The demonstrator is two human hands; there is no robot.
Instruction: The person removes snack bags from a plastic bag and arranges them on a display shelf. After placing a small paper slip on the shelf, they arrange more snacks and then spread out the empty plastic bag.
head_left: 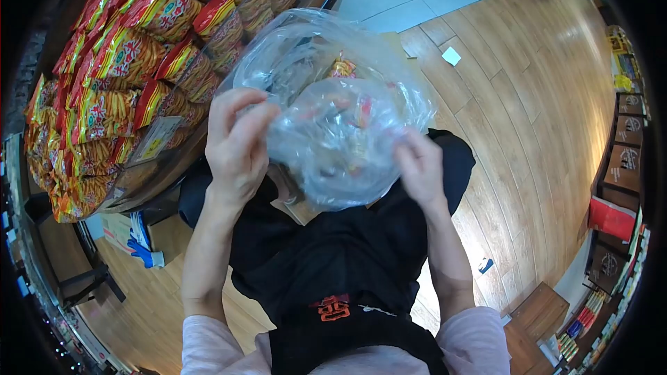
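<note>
Hands meet at the centre of the head view, both closed on a clear plastic bag that fills the middle of the frame. The left hand, centre left, has its fingers curled and pinching a gathered fold at the bag's edge. The right hand, centre right, grips the opposite edge from below, fingers tucked into the film. Through the plastic show a few small snack packets with red and yellow printing, blurred by the creases.

The bag looks thin, soft and very light, with no stiffness of its own; it crumples and balloons wherever it is not held. The film is probably slippery and would tear if pulled hard, so the bunched rim where both hands already pinch seems the surest place to hold, with a palm under the sagging bottom if more goes in.

At upper left a round display bin is heaped with red and yellow packaged snacks. Their printing cannot be read at this size. A label card on the bin's rim is too blurred to make out. An orange emblem on the person's dark apron, bottom centre, is also unreadable. Shelves of goods line the right edge over a wooden floor.
</note>
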